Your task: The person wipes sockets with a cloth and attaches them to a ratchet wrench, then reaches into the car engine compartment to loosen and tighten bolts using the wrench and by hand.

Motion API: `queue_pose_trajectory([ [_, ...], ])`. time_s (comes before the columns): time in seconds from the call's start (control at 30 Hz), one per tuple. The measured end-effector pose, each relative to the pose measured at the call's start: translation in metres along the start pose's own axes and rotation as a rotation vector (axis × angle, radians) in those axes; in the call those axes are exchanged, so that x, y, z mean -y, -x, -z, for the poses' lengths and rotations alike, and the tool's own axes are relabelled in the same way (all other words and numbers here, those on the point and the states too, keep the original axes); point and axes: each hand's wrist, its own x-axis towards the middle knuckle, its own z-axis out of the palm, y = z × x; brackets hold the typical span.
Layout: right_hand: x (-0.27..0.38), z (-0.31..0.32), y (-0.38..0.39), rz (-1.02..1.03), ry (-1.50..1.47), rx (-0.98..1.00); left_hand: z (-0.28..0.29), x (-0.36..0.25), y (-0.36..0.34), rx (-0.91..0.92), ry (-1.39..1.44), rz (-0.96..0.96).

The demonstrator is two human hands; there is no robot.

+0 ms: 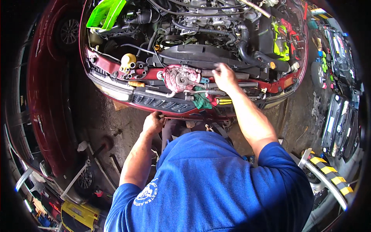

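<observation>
My left hand (154, 123) is at the lower edge of the red car's front bumper (181, 113), its fingers curled against that edge. Over the tools along the front of the engine bay is my right hand (225, 79). Its fingertips are smeared by motion, so whether they hold anything is unclear. Just left of it sits a bunched pink rag (170, 79) with a wrench (184, 80) lying on it. Metal bars and ratchet handles (247, 84) lie below and right of that hand. A green cloth (201, 99) and yellow-handled tool (224, 101) hang near the grille.
The engine (208, 17) fills the open bay, behind a black fan shroud (193, 52). Sockets (133, 71) and an orange-handled screwdriver (136, 84) lie at left. Another red car (50, 96) stands on the left. At right are detached car parts (337, 123) and a striped lift arm (328, 170).
</observation>
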Motion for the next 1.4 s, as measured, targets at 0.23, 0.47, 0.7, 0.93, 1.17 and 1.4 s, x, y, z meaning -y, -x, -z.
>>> queue_pose_trajectory([
  [0.23, -0.115, 0.024, 0.059, -0.227, -0.098, -0.383, -0.037, 0.057, -0.025, 0.034, -0.014, -0.012],
  [0.47, -0.225, 0.039, 0.119, -0.529, 0.065, -0.581, -0.021, -0.005, -0.039, 0.104, -0.24, -0.041],
  [0.7, -0.239, -0.003, 0.169, -0.9, -0.089, -0.222, -0.01, 0.009, -0.021, 0.031, -0.348, -0.139],
  [0.93, -0.243, -0.011, 0.147, -0.808, -0.139, -0.236, -0.022, 0.064, -0.014, -0.011, -0.221, -0.091],
  [1.17, -0.178, 0.012, 0.111, -0.63, -0.034, -0.237, -0.004, 0.125, -0.003, -0.191, -0.055, 0.109],
  [1.4, -0.244, 0.01, 0.135, -0.539, -0.136, -0.357, 0.028, 0.042, -0.035, -0.601, 0.233, 0.009],
])
